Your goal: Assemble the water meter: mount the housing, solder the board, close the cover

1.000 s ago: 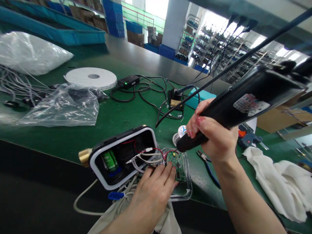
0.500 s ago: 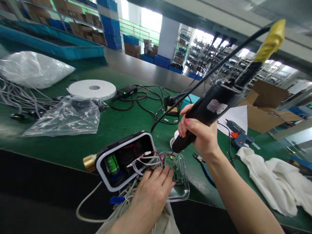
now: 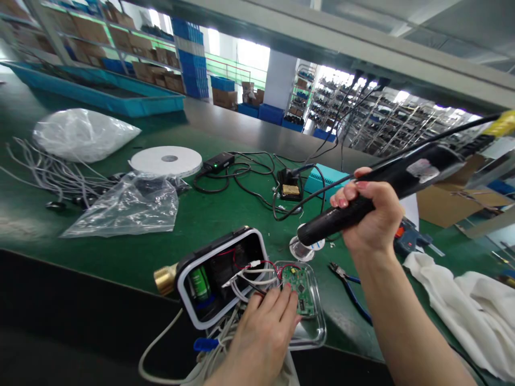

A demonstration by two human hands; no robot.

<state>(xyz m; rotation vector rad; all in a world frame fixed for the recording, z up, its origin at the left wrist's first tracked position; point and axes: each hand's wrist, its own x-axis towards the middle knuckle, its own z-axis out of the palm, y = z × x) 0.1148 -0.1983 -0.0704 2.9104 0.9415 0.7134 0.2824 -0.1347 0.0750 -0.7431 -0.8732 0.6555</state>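
My right hand [image 3: 372, 217] is wrapped round a black electric screwdriver [image 3: 386, 187] with a cable at its rear end. The tool lies almost level, its tip over a spool of solder wire [image 3: 306, 247]. My left hand [image 3: 263, 335] lies on a green circuit board [image 3: 301, 281] set in a clear plastic cover [image 3: 311, 332], fingertips pressing the board. Red and white wires run from the board into an open black housing [image 3: 219, 273] with a white rim and a brass fitting [image 3: 164, 279] at its left end.
On the green bench [image 3: 225, 214] lie blue-handled pliers [image 3: 350, 284], a glue gun [image 3: 414, 238], white cloth [image 3: 462, 305], a soldering stand [image 3: 290, 187], black cables, a white tape reel [image 3: 167, 160], plastic bags [image 3: 124, 206] and grey wires. Shelves and blue crates stand behind.
My right hand has lifted the screwdriver off the circuit board and swung it up and to the right, tip now level. The left hand stays on the board.
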